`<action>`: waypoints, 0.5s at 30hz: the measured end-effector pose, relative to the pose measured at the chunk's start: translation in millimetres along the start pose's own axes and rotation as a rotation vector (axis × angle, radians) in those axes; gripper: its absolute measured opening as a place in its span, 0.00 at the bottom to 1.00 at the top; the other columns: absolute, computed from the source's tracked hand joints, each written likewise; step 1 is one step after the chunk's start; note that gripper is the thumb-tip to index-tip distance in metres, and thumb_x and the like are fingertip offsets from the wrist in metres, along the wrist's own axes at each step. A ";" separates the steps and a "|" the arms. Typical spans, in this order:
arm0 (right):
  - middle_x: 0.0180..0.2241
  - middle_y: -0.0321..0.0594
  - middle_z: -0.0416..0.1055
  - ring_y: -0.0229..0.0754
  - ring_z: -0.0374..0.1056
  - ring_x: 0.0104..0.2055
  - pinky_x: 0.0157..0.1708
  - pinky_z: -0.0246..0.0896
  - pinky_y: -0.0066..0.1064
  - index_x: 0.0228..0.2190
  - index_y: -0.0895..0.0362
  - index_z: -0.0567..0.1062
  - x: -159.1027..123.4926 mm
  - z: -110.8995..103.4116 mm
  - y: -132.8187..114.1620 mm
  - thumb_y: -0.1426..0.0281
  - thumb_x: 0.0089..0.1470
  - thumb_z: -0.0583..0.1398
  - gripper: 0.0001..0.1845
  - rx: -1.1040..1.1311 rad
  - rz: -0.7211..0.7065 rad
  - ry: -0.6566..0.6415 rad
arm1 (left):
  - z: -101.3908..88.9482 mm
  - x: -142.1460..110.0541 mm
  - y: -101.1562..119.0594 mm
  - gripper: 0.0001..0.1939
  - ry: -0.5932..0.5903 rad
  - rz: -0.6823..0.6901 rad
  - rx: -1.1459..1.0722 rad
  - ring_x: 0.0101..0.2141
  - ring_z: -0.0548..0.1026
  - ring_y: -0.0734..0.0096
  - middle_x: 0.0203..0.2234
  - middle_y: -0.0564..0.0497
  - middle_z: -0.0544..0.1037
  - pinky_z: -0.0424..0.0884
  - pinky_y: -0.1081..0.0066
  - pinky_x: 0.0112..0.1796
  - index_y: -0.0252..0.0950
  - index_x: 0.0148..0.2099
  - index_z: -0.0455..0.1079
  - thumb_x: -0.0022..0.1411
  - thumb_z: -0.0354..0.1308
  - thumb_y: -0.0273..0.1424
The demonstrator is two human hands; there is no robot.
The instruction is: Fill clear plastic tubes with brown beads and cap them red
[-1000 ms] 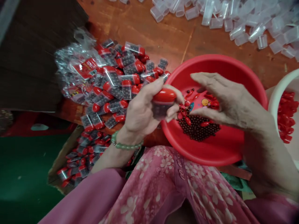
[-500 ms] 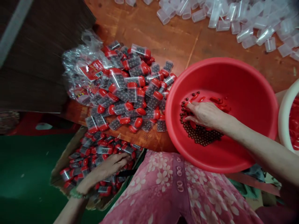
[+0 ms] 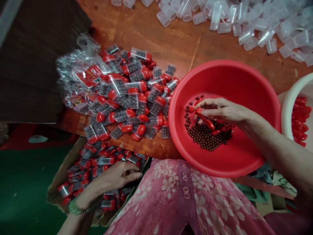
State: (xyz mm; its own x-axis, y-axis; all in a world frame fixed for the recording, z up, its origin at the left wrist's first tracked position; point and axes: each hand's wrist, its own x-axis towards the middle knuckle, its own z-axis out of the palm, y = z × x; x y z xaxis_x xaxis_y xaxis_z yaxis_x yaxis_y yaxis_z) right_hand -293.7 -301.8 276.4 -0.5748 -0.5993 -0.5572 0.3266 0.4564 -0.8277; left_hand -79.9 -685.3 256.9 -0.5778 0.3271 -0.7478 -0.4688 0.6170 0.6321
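My right hand [image 3: 220, 109] is inside a large red plastic basin [image 3: 254, 156], its fingertips pinching a small red plastic piece [image 3: 199, 111]. Below it lie small dark brown beads [image 3: 207, 140] and more red pieces [image 3: 221, 130]. My left hand [image 3: 119, 176], with a green bracelet at the wrist, is over a cardboard box [image 3: 57, 181]. Its thumb and fingers are apart, slightly bent, and I see nothing held in them. Filling the box are red-capped clear containers [image 3: 107, 160] with dark beads inside.
More filled red-capped containers [image 3: 133, 98] lie heaped on the wooden table [image 3: 181, 39], beside a crumpled clear plastic bag [image 3: 70, 78]. Clear tubes [image 3: 220, 19] are scattered at the back. A white tub [image 3: 287, 107] with red pieces stands right of the basin.
My right hand has lifted a little off the beads with a red piece between its fingertips. My left hand's stretched fingers have bent, and its thumb now shows. The whole view has shifted slightly.
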 end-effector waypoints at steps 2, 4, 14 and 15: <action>0.31 0.39 0.79 0.39 0.74 0.32 0.34 0.68 0.31 0.50 0.56 0.75 -4.2 -2.7 0.8 0.54 0.59 0.63 0.24 -0.024 0.090 -0.038 | -7.0 0.8 28.5 0.22 -0.181 0.073 0.034 0.25 0.73 0.72 0.27 0.50 0.81 0.66 0.77 0.28 0.34 0.43 0.81 0.67 0.58 0.48; 0.32 0.39 0.78 0.38 0.73 0.31 0.34 0.68 0.31 0.56 0.56 0.74 -6.8 -2.1 4.2 0.53 0.63 0.58 0.27 -0.147 0.129 -0.018 | -13.8 3.8 55.9 0.20 -0.188 0.225 0.029 0.26 0.76 0.72 0.28 0.49 0.83 0.70 0.77 0.28 0.34 0.51 0.80 0.69 0.58 0.44; 0.49 0.49 0.79 0.49 0.74 0.50 0.51 0.65 0.38 0.49 0.58 0.78 -5.7 28.8 -6.7 0.65 0.69 0.53 0.18 -0.807 -0.017 -0.174 | -13.5 58.4 137.6 0.12 0.308 0.978 -0.146 0.30 0.81 0.75 0.31 0.51 0.83 0.78 0.77 0.36 0.37 0.51 0.80 0.67 0.65 0.34; 0.48 0.50 0.79 0.50 0.74 0.49 0.50 0.65 0.39 0.50 0.59 0.78 -1.5 25.9 -8.7 0.65 0.69 0.53 0.17 -0.890 -0.009 -0.106 | -13.4 61.5 136.7 0.12 0.317 0.991 -0.162 0.29 0.80 0.75 0.30 0.51 0.83 0.77 0.77 0.36 0.37 0.51 0.80 0.67 0.65 0.35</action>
State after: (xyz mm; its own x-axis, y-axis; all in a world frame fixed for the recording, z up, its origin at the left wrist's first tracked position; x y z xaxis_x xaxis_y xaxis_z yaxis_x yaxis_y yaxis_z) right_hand -276.3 -321.9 282.7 -0.4880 -0.6425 -0.5907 -0.4057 0.7662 -0.4983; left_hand -188.5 -590.4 300.0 -0.8891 0.4162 0.1906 0.2383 0.0654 0.9690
